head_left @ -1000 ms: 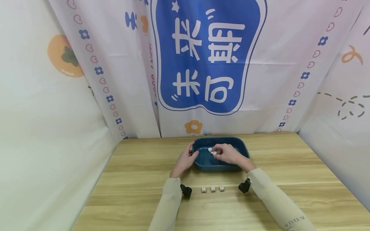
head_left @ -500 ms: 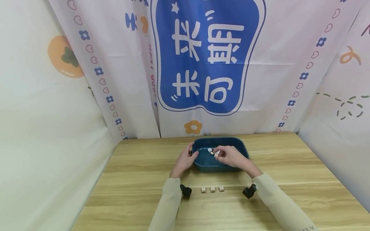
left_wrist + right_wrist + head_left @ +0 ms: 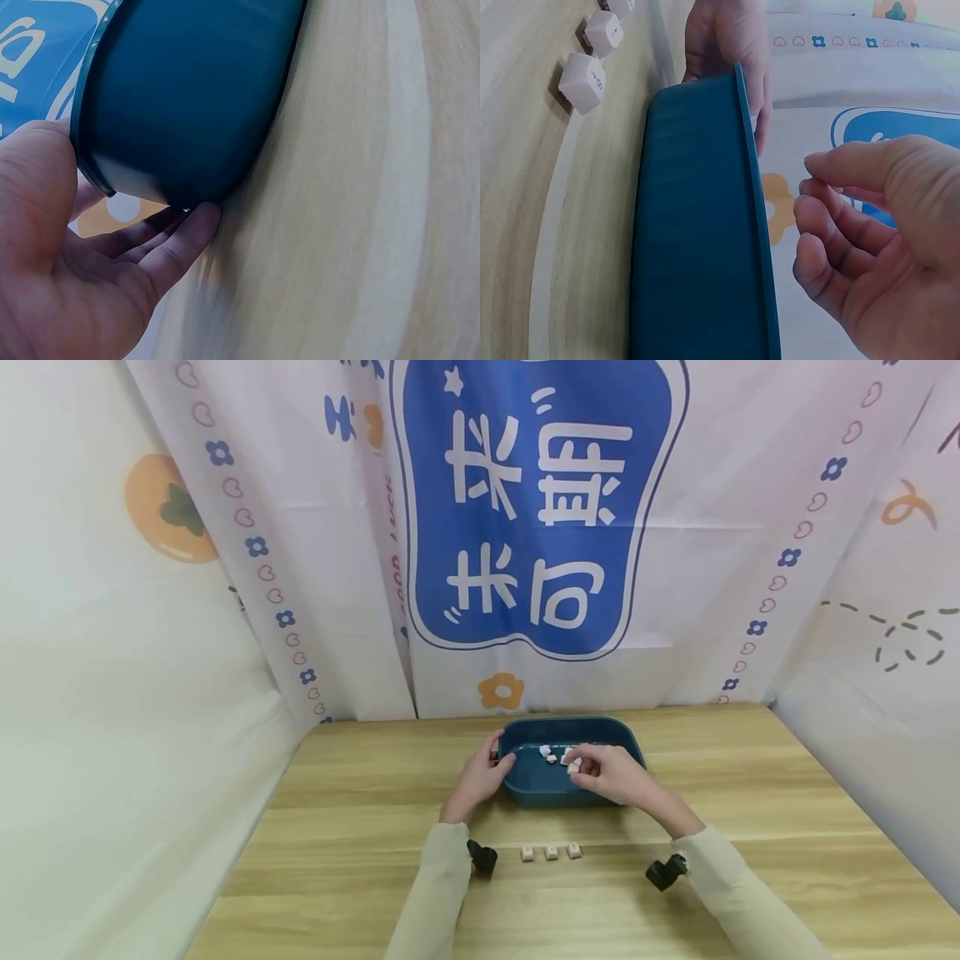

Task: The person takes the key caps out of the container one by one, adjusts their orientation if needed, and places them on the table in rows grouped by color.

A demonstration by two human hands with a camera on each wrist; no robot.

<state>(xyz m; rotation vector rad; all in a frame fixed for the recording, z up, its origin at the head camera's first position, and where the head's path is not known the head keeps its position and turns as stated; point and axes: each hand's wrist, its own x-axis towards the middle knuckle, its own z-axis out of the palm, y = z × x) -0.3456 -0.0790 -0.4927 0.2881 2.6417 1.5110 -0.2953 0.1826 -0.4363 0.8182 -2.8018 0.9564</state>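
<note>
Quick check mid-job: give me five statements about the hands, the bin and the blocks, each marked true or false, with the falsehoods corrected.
1. The left hand grips one end of the bin. True.
2. Five blocks lie in a row on the table. False: three blocks lie in a row on the table.
3. The right hand pinches a small block. True.
4. The bin is turned upside down. False: it stands upright, its open side up.
5. Other blocks lie inside the bin. True.
</note>
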